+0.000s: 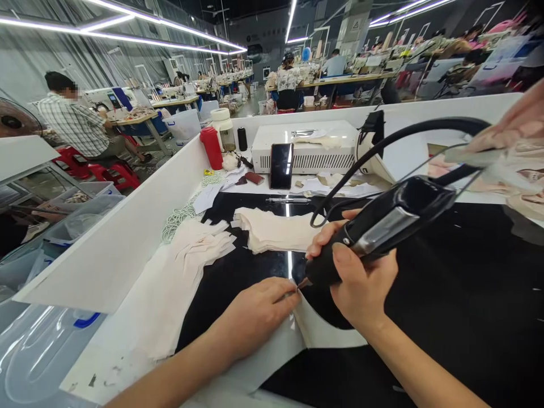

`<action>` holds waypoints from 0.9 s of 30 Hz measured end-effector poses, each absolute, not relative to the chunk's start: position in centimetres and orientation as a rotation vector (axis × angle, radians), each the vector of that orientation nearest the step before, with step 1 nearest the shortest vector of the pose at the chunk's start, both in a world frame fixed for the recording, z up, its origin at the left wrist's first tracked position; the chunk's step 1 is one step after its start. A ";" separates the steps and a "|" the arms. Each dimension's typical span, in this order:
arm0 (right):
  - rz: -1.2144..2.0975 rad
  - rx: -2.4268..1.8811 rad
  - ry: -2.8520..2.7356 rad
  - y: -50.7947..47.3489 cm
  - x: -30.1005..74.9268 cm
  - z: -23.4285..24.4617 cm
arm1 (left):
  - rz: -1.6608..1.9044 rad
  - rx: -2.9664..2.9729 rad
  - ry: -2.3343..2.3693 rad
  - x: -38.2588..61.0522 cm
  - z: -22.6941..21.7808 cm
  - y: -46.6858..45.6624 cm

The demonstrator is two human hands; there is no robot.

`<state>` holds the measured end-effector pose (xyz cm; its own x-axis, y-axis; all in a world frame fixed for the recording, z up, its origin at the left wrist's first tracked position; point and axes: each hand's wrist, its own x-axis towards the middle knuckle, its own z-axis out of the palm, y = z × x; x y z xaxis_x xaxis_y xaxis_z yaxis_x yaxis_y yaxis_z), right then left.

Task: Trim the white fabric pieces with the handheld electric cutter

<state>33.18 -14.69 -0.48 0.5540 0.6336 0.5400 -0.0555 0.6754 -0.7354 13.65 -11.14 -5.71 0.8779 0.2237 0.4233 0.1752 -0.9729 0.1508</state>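
My right hand [361, 283] is wrapped round a black corded handheld tool [382, 226] with a narrow metal tip. The tool slants down to the left, and its tip meets the edge of a thin pale fabric piece [327, 334]. Beside the tip, my left hand [263, 306] is closed, its fingers and thumb pinching the fabric there. Part of the cloth is hidden under that hand. Stacked cream fabric pieces [276, 229] lie just beyond the tip, and another cream stack [178, 283] lies to the left.
A black work mat [446, 306] covers the table. Behind it stand a white vented box [306, 147], a phone [281, 165] and a red cup [211, 148]. The tool's black cable [382, 147] arches over the right side. Another person's hand [510, 124] reaches in at upper right.
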 end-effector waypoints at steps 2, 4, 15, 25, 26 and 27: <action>0.454 -0.729 -0.894 -14.8 33.2 -0.3 | 0.680 2.944 0.308 13.6 -5.5 -11.1; 0.454 -0.732 -0.874 -15.1 33.3 -0.1 | 0.682 2.955 0.305 13.5 -5.4 -11.1; 0.472 -0.708 -0.874 -15.8 33.0 -0.8 | 0.655 2.966 0.311 13.2 -5.1 -11.1; 0.461 -0.712 -0.867 -16.2 33.3 -0.5 | 0.702 3.016 0.241 12.9 -4.6 -10.6; 0.460 -0.707 -0.860 -16.3 33.5 -0.4 | 0.719 3.023 0.232 12.9 -4.4 -10.7; 0.462 -0.700 -0.857 -16.5 33.6 -0.4 | 0.729 3.023 0.229 12.9 -4.2 -10.7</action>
<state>33.58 -16.46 -0.36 0.5800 0.6247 0.5228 -0.0931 0.6885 -0.7193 12.94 -10.71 -4.17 0.8799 0.1479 0.4516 0.1370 -0.9889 0.0568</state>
